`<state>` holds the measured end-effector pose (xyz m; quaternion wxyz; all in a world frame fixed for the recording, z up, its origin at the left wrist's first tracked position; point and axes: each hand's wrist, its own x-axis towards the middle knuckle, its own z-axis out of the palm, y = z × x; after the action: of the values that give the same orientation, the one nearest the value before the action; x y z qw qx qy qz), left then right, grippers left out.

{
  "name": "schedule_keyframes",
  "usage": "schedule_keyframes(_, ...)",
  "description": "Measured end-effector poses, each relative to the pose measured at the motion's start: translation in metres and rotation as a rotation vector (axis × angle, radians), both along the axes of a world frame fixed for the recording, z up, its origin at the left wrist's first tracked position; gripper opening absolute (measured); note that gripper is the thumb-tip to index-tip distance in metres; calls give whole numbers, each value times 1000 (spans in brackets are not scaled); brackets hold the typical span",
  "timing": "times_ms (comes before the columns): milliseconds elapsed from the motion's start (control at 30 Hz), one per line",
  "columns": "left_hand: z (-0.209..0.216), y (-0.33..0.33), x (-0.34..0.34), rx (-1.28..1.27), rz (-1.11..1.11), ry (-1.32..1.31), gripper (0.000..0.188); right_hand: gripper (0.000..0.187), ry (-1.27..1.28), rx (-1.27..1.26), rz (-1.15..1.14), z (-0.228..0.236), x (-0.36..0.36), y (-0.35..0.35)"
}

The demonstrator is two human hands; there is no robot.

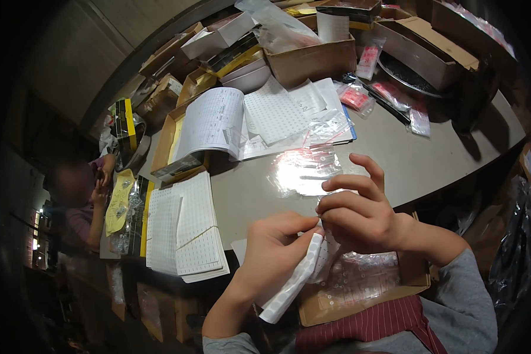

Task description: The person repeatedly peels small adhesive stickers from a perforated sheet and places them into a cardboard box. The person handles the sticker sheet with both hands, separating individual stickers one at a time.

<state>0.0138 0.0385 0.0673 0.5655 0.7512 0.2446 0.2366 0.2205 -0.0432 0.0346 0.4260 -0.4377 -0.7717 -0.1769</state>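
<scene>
My left hand (pixel 277 245) is closed on a folded white sticker sheet (pixel 292 288), which slants down toward my lap. Close to its fingertips is my right hand (pixel 363 215), thumb and a finger pinched together over the sheet's upper end, the other fingers raised. Whatever lies in that pinch is too small to make out. Just beyond my hands, clear zip bags (pixel 307 168) lie on the table, shining with glare. Below my hands, a cardboard box (pixel 312 312) holds many small clear plastic bags (pixel 363 280).
Banded stacks of label sheets (pixel 197 230) sit at left. An open booklet (pixel 212 121) leans over a carton, beside loose papers (pixel 277 112). Packs of red-printed bags (pixel 357 97) and a black bowl (pixel 407 74) are far right. Boxes (pixel 310 62) line the back. Another person (pixel 85 194) sits at left.
</scene>
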Motion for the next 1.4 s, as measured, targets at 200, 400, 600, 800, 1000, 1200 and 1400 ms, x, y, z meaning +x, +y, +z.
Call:
schedule_keyframes(200,-5,9,0,22,4,-2,18,7,248,-324,114,9,13,11)
schedule_keyframes(400,-14,17,1,-139,23,-17,17,11,136,-346,106,11,16,17)
schedule_keyframes(600,-17,22,0,-186,1,-26,16,15,-71,-124,3,4,2,17)
schedule_keyframes(800,-18,24,-3,-93,-15,-47,17,22,265,-459,187,3,13,26)
schedule_keyframes(1000,-25,26,-10,-1,-1,-23,17,13,483,-511,161,5,34,39)
schedule_keyframes(1200,-19,22,-14,7,-11,12,16,10,122,-357,-102,-4,78,69)
schedule_keyframes(1400,-20,22,-14,-37,21,3,15,12,264,-377,-61,-7,85,79)
